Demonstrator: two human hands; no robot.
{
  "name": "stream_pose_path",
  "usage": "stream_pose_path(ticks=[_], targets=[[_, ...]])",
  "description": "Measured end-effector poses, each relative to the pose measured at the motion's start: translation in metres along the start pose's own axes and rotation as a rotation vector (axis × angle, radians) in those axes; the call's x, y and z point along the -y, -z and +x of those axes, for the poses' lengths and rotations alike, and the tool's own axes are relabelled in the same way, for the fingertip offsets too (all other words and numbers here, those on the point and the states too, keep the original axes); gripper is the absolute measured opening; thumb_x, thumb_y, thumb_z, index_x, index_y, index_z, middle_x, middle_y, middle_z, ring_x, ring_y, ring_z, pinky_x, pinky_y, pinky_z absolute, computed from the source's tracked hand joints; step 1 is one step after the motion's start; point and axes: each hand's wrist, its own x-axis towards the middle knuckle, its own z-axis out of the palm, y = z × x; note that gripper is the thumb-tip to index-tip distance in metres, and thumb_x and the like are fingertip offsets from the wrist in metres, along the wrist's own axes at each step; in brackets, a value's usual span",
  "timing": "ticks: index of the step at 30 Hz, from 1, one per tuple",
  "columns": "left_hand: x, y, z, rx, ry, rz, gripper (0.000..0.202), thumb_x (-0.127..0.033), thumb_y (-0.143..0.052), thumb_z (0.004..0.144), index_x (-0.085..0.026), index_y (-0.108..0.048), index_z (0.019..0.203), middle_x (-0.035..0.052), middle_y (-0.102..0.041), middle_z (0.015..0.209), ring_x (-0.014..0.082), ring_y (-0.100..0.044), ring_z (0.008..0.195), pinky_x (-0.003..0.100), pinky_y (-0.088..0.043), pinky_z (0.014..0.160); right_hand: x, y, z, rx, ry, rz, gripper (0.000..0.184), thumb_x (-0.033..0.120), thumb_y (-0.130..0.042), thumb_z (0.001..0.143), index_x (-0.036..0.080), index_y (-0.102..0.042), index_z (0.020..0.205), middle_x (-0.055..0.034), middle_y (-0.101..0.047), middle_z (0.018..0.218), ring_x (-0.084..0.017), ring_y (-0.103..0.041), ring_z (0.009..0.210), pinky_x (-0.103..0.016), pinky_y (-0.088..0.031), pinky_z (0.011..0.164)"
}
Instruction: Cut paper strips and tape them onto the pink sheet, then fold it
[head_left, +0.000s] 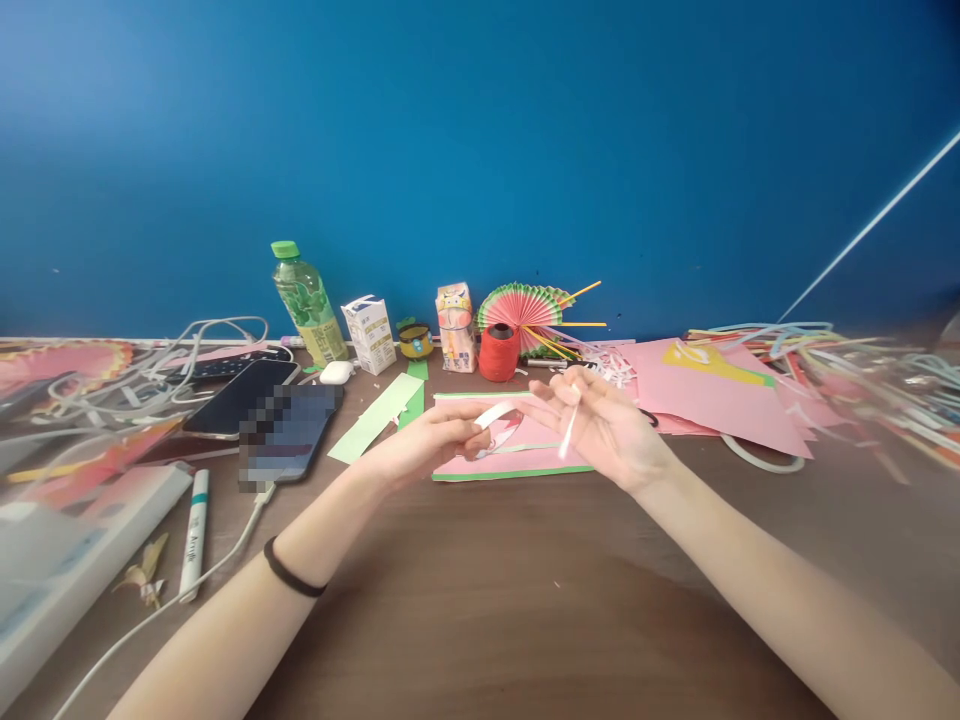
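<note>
My left hand (431, 442) is closed in a pinch on a white paper strip (495, 412) that curls up toward the right. My right hand (600, 425) is palm up with its fingers loosely spread, and a second thin white strip (569, 432) lies across the palm, held between the fingers. Both hands hover just above a pink sheet with a green border (510, 465) on the brown table (480, 600). A black band circles my left wrist.
A phone (289, 430), a dark tablet (236, 395), white cables and a marker (194, 535) lie at the left. A green bottle (307, 305), small cartons, a red thread spool (499, 352) and a paper fan (525, 305) line the blue wall. Pink sheets (720, 400) and coloured strips crowd the right.
</note>
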Motion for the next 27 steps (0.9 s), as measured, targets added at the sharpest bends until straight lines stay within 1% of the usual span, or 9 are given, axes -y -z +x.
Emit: stream_pose_path(ticks=[2, 6, 9, 11, 12, 14, 18, 22, 27], targets=[[-0.001, 0.009, -0.001, -0.101, -0.012, 0.19, 0.031, -0.025, -0.041, 0.08, -0.013, -0.055, 0.105, -0.0013, -0.037, 0.062, 0.0102, -0.035, 0.06, 0.024, -0.03, 0.059, 0.002, 0.002, 0.0, -0.019, -0.007, -0.019, 0.023, 0.031, -0.06, 0.08, 0.019, -0.043, 0.073, 0.002, -0.042, 0.068, -0.021, -0.054, 0.103, -0.04, -0.048, 0.086], [0.004, 0.03, -0.003, -0.418, 0.06, 0.891, 0.031, -0.032, -0.032, 0.085, -0.018, -0.055, 0.1, 0.0011, -0.052, 0.07, 0.0139, -0.047, 0.066, 0.025, -0.035, 0.063, -0.001, 0.006, 0.0, -0.104, 0.0, -0.172, 0.018, 0.031, -0.059, 0.081, 0.019, -0.046, 0.079, 0.0001, -0.051, 0.075, -0.019, -0.056, 0.094, -0.038, -0.044, 0.086], [0.011, 0.04, -0.004, -0.573, 0.219, 1.358, 0.03, -0.024, -0.031, 0.085, -0.017, -0.055, 0.102, 0.007, -0.059, 0.083, 0.0193, -0.054, 0.077, 0.029, -0.038, 0.069, -0.004, 0.01, 0.001, -0.157, 0.06, -0.496, 0.016, 0.032, -0.056, 0.082, 0.018, -0.047, 0.081, -0.001, -0.054, 0.077, -0.016, -0.057, 0.082, -0.033, -0.043, 0.08], [0.014, 0.042, -0.005, -0.566, 0.382, 1.523, 0.029, -0.021, -0.033, 0.083, -0.017, -0.056, 0.102, 0.0101, -0.061, 0.091, 0.0225, -0.056, 0.082, 0.031, -0.039, 0.069, -0.005, 0.016, 0.002, -0.184, 0.091, -0.814, 0.015, 0.03, -0.056, 0.081, 0.018, -0.047, 0.079, -0.0005, -0.053, 0.074, -0.015, -0.053, 0.073, -0.029, -0.041, 0.072], [0.016, 0.042, -0.005, -0.541, 0.447, 1.56, 0.028, -0.021, -0.036, 0.083, -0.017, -0.056, 0.102, 0.0108, -0.061, 0.093, 0.0236, -0.057, 0.084, 0.031, -0.04, 0.069, -0.005, 0.019, 0.002, -0.185, 0.078, -0.958, 0.015, 0.03, -0.055, 0.08, 0.018, -0.047, 0.077, 0.0001, -0.051, 0.072, -0.014, -0.051, 0.069, -0.027, -0.039, 0.067], [0.018, 0.04, -0.004, -0.515, 0.491, 1.627, 0.026, -0.026, -0.042, 0.082, -0.016, -0.056, 0.101, 0.0123, -0.061, 0.097, 0.0264, -0.056, 0.089, 0.033, -0.041, 0.071, -0.007, 0.027, 0.003, -0.147, -0.015, -1.164, 0.015, 0.029, -0.054, 0.079, 0.018, -0.044, 0.074, 0.0018, -0.048, 0.067, -0.013, -0.046, 0.063, -0.025, -0.035, 0.06], [0.02, 0.031, 0.001, -0.567, 0.289, 1.772, 0.029, -0.03, -0.05, 0.079, -0.011, -0.056, 0.1, 0.0134, -0.058, 0.1, 0.0304, -0.051, 0.097, 0.04, -0.041, 0.079, -0.016, 0.04, 0.003, -0.02, -0.25, -1.364, 0.012, 0.027, -0.054, 0.078, 0.019, -0.046, 0.075, 0.0041, -0.044, 0.06, -0.012, -0.043, 0.057, -0.022, -0.029, 0.054], [0.024, 0.022, 0.006, -0.411, 0.137, 1.585, 0.027, -0.024, -0.046, 0.082, -0.016, -0.056, 0.105, 0.0082, -0.058, 0.105, 0.0246, -0.05, 0.099, 0.038, -0.039, 0.085, -0.027, 0.04, 0.001, 0.093, -0.37, -1.455, 0.014, 0.029, -0.053, 0.079, 0.023, -0.054, 0.091, 0.0028, -0.049, 0.065, -0.014, -0.047, 0.063, -0.022, -0.027, 0.054], [0.027, 0.012, 0.007, -0.306, 0.093, 1.248, 0.027, -0.021, -0.04, 0.084, -0.016, -0.059, 0.103, 0.0053, -0.059, 0.109, 0.0193, -0.051, 0.103, 0.03, -0.037, 0.09, -0.031, 0.036, 0.0, 0.188, -0.435, -1.469, 0.007, 0.026, -0.055, 0.078, 0.019, -0.054, 0.077, 0.0003, -0.056, 0.074, -0.015, -0.049, 0.07, -0.022, -0.027, 0.057]])
